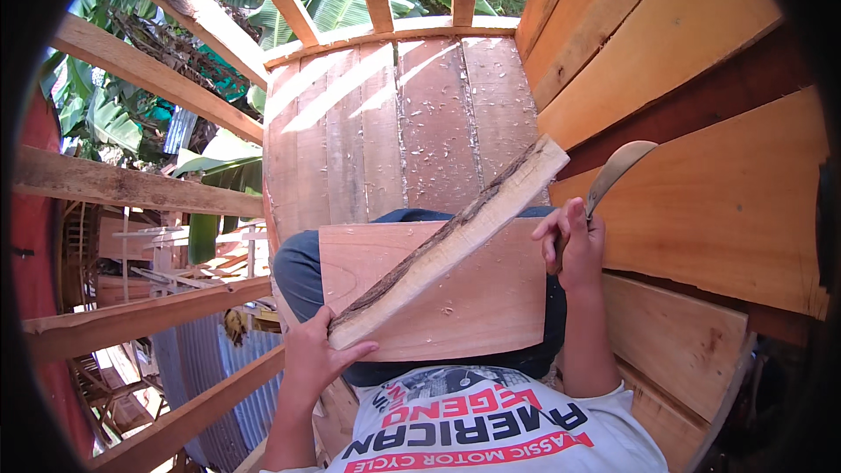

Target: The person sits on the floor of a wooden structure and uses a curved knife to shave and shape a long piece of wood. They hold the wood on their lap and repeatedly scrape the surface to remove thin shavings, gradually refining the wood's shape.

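Note:
My left hand (317,356) is closed round the near end of a long strip of wood (455,245), its thumb lying along the pale face. Dark bark runs down one long edge of the strip, which slants up to the far right. Beneath it, a flat rectangular board (495,302) rests across my crossed legs, with a few shavings on top. To the right, my right hand (580,254) is closed on the handle of a knife (617,172). Its broad, curved blade points up and away, apart from the strip.
A plank floor (381,140) strewn with wood shavings stretches ahead. Wooden rails (149,184) with gaps between them run along the left, and a plank wall (701,197) stands close on the right. Beyond the rails are banana leaves (324,4) and corrugated metal sheets (236,385).

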Demonstrator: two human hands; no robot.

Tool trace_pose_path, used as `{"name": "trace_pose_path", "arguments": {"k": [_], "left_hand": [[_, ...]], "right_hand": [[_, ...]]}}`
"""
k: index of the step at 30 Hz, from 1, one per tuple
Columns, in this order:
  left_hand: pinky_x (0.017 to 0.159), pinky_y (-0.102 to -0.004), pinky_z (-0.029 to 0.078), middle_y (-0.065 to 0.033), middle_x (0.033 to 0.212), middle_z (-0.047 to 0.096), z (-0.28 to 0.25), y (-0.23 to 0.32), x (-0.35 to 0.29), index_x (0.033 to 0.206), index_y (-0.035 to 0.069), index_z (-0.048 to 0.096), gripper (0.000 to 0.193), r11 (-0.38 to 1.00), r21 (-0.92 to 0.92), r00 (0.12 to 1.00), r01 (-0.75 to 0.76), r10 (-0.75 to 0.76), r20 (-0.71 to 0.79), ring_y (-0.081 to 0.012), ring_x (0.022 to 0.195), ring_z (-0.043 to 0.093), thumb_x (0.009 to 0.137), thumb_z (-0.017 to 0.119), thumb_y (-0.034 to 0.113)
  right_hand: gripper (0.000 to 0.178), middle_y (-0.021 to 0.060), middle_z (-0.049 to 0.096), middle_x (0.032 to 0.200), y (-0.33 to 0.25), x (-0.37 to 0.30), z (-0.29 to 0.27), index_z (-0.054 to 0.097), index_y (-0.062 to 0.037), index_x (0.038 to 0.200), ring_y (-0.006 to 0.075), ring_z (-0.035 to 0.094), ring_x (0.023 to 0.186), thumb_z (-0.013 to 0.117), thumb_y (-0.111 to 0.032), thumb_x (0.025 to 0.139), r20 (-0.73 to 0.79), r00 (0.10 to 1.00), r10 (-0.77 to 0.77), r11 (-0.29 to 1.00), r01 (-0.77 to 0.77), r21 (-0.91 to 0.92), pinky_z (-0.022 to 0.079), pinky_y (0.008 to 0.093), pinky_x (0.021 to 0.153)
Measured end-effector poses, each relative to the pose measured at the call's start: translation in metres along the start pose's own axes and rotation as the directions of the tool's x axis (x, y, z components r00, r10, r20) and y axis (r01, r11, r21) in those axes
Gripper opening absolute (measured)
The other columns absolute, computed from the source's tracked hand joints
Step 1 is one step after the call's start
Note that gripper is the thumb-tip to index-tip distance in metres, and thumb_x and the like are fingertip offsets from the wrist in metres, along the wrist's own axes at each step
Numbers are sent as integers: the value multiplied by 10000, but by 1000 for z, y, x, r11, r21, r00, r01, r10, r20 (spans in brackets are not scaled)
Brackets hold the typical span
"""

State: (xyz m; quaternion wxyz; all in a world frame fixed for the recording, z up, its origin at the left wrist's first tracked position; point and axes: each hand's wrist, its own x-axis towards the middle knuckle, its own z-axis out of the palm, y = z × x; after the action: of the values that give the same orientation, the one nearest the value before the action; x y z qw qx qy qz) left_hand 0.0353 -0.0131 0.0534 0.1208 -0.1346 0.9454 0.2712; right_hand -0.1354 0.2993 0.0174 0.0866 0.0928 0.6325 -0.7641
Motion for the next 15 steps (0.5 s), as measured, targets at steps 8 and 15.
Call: {"name": "trace_pose_path", "arguments": {"k": [8, 15], "left_hand": [[597, -439, 490, -226, 675, 615, 24, -1, -51, 860, -19, 557, 536, 952, -55, 949, 301, -294, 109, -398, 658, 635, 745, 745, 469], [608, -463, 470, -251, 706, 606, 34, -2, -74, 860, -24, 532, 513, 919, -148, 916, 366, -327, 231, -444, 699, 611, 805, 687, 462]], "right_hand": [[586, 170, 559, 531, 17, -41, 27, 653, -12, 680, 286, 596, 489, 581, -568, 849, 331, 942, 56, 497, 261, -828, 467, 370, 498], [595, 161, 588, 542, 25, -56, 50, 683, -30, 681, 308, 618, 510, 575, -596, 828, 464, 869, 170, 272, 411, -870, 484, 386, 493]]}}
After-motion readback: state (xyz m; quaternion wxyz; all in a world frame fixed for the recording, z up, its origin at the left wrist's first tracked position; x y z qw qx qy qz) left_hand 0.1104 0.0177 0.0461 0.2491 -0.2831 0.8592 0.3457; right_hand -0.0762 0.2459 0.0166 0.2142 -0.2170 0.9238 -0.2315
